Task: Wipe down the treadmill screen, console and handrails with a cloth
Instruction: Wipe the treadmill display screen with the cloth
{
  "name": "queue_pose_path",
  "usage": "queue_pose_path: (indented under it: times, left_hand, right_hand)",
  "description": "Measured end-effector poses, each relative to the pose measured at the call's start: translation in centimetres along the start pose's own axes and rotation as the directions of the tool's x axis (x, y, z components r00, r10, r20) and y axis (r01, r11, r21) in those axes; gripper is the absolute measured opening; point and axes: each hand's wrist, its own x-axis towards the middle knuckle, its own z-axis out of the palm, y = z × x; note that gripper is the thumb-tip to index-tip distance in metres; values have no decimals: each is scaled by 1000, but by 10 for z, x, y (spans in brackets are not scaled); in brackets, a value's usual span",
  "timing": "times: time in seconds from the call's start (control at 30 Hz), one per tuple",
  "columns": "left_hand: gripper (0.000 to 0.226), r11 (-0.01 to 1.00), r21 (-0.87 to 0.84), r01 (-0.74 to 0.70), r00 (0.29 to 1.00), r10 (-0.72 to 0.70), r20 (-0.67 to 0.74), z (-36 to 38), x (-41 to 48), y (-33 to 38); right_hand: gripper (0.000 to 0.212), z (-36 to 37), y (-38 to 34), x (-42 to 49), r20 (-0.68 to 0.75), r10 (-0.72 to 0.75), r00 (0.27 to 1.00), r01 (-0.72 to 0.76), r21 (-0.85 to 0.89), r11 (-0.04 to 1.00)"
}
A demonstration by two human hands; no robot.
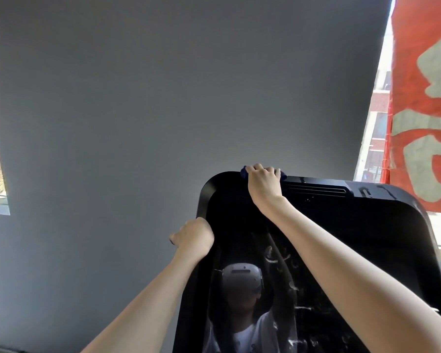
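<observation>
Treadmill screen (362, 220) stands straight ahead, its long axis running up and away. The right hand (264, 182) curls over the top edge, gripping the dark blue cloth (244, 171) there. The left hand (192, 234) grips the left edge lower down, and streaked glass lies below the cloth.

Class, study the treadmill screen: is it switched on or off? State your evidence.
Off, it appears: the screen is black and unlit, showing only smears and a mirrored reflection of the person, no display graphics.
</observation>
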Motion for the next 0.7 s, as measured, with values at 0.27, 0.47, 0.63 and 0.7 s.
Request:
queue_pose_path:
  times: [0.27, 0.47, 0.63, 0.7]
  left_hand:
    - [5, 998, 49, 43, 999, -44, 20, -6, 8, 0]
    - [7, 997, 67, 40, 998, -43, 40, -11, 14, -1]
    - [8, 994, 93, 62, 996, -68, 54, -12, 19, -1]
    - [13, 992, 101, 74, 995, -80, 53, -11, 20, 1]
  right_hand:
    - [56, 0, 45, -25, -122, -214, 969, 236, 202, 951]
    - [54, -10, 34, -18, -22, -97, 995, 99, 141, 985]
    - [44, -13, 78, -28, -95, 68, 993, -64, 44, 997]
    - [47, -12, 113, -34, -136, 119, 984, -112, 60, 992]
